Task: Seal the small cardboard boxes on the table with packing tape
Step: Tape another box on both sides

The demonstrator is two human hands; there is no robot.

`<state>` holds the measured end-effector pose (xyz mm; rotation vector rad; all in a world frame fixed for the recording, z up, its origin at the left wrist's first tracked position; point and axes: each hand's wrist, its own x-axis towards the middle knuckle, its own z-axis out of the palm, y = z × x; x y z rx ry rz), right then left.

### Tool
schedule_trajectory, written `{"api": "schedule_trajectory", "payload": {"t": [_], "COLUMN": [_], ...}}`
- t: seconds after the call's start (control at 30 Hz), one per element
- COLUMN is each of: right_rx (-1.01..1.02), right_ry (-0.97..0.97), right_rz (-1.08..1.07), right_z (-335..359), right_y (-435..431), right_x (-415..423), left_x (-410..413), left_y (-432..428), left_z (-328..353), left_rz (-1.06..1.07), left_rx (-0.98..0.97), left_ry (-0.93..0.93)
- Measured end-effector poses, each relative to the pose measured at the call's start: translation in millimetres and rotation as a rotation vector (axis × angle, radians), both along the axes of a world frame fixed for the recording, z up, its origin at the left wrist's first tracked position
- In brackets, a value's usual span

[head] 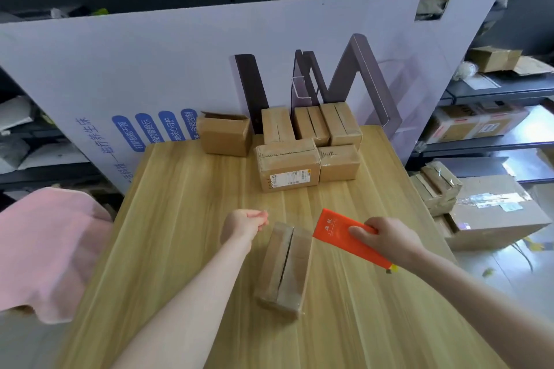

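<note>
Box point(283, 266) lies on the table point(180, 219), near its middle, long side running away from the person, flaps folded shut with a dark seam down the centre. Its top looks faintly glossy, but blur hides whether tape covers the seam. The left hand point(245, 223) hovers just beyond the box's far left corner, clear of it, fingers curled into a loose fist with nothing visible inside. The right hand point(386, 238) grips a flat orange pack point(335, 226) tilted beside the box's far right corner; fingers wrap its middle, a yellow tip shows at the low end, and the print on it is too small to read. Whether the pack touches the box cannot be told. At the table's far end stands a cluster of boxes: a labelled one point(287, 163) in front with another point(338, 163) touching its right side, three more point(311, 126) packed behind them, and an open box point(224, 136) a little apart on the left, its inside out of sight. A pale printed board point(150, 63) leans behind the table and hides whatever is beyond it. A pink cloth point(51, 249) hangs at the left, cut off by the frame edge. On the right, shelves point(485, 126) hold cartons, and a large carton point(494, 213) sits low beside the table, partly hidden by it.
</note>
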<state>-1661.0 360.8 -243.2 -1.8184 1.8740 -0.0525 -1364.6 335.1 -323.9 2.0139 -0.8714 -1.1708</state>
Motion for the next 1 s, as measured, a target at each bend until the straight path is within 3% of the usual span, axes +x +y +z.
{"api": "schedule_trajectory", "payload": {"t": [0.43,0.8,0.9,1.0], "right_rx": [0.075,0.131,0.129,0.13], "right_ry": [0.082,0.092,0.081,0.101], "right_rz": [-0.002,0.014,0.035,0.051], "right_z": [-52.1,-74.1,-76.0,-81.2], "right_y": [-32.5,-43.9,-45.7,-47.0], "right_x": [-6.2,-8.4,-6.7,-1.3], "left_x": [-24.0,-42.8,-37.6,-34.2], "left_y": [-9.0,-10.2,-6.5,-7.4], "left_z": [-12.9,-16.9,-27.0,-37.2], "left_rz": [-0.083,-0.119,-0.1,0.017], "left_rx": [0.165,0.127,0.155,0.213], "left_ry": [-0.303,-0.691,-0.651,-0.369]}}
